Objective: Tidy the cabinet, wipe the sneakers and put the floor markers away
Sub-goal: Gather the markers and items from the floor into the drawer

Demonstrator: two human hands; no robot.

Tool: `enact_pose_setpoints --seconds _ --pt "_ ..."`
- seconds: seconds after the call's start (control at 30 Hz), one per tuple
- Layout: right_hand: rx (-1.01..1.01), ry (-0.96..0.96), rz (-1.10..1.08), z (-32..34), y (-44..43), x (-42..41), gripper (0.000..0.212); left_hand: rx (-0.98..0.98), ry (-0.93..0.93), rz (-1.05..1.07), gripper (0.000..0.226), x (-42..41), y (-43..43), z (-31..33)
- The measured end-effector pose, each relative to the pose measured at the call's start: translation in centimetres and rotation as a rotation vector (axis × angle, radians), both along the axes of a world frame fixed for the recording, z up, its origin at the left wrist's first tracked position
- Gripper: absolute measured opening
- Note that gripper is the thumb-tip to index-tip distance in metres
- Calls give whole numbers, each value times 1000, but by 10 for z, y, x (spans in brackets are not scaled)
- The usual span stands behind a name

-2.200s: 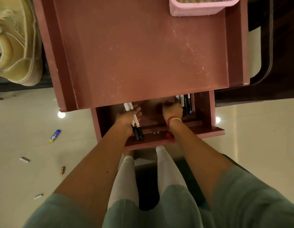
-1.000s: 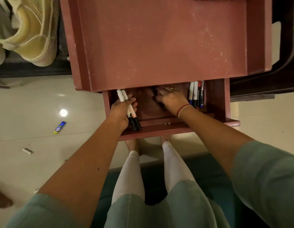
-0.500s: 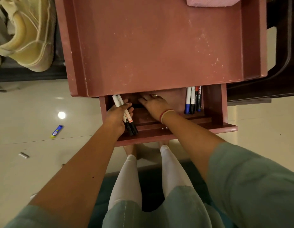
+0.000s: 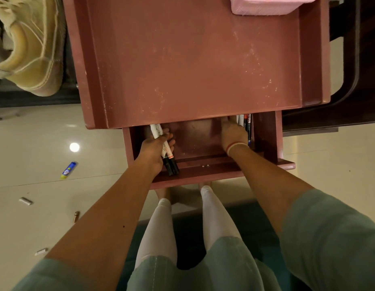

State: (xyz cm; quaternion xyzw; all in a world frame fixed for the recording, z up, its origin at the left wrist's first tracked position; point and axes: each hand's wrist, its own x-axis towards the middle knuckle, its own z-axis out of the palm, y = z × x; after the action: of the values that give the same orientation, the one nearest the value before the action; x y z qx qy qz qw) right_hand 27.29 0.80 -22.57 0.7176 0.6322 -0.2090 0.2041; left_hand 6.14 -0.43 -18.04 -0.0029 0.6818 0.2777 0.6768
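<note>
A reddish-brown cabinet (image 4: 195, 59) stands before me with its drawer (image 4: 203, 169) pulled out. My left hand (image 4: 153, 150) is shut on two white markers with black caps (image 4: 168, 156), held over the drawer's left side. My right hand (image 4: 232, 134) lies palm down at the drawer's right side, against several markers (image 4: 246, 122) lined up along the right wall. Whether its fingers grip one is hidden under the cabinet top. A cream sneaker (image 4: 29, 45) sits at the upper left beside the cabinet.
A pink basket (image 4: 266, 6) stands on the cabinet top at the far right. On the pale floor to the left lie a blue and yellow tube (image 4: 68, 170), a small silver piece (image 4: 25, 201), a brown piece (image 4: 76, 216) and a white piece (image 4: 41, 251). Dark furniture (image 4: 360, 80) borders the right.
My right hand has slid from the drawer's middle to its right side, up against the lined-up markers. My left hand stays in place with its two markers.
</note>
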Motion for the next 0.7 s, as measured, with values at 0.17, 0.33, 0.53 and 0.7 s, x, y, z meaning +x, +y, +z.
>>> enact_pose_setpoints --seconds 0.17,0.33,0.53,0.7 --pt "56 -56 17 -1 -6 6 60 -15 -68 -25 25 6 4 1" --pt "41 -24 -85 -5 -8 12 54 2 -88 -44 23 10 10 6" --pt "141 443 -219 36 -12 -15 16 33 -93 -58 22 16 11 12" --pt "-127 856 -547 59 -44 -58 17 44 -130 -90 19 27 11 13"
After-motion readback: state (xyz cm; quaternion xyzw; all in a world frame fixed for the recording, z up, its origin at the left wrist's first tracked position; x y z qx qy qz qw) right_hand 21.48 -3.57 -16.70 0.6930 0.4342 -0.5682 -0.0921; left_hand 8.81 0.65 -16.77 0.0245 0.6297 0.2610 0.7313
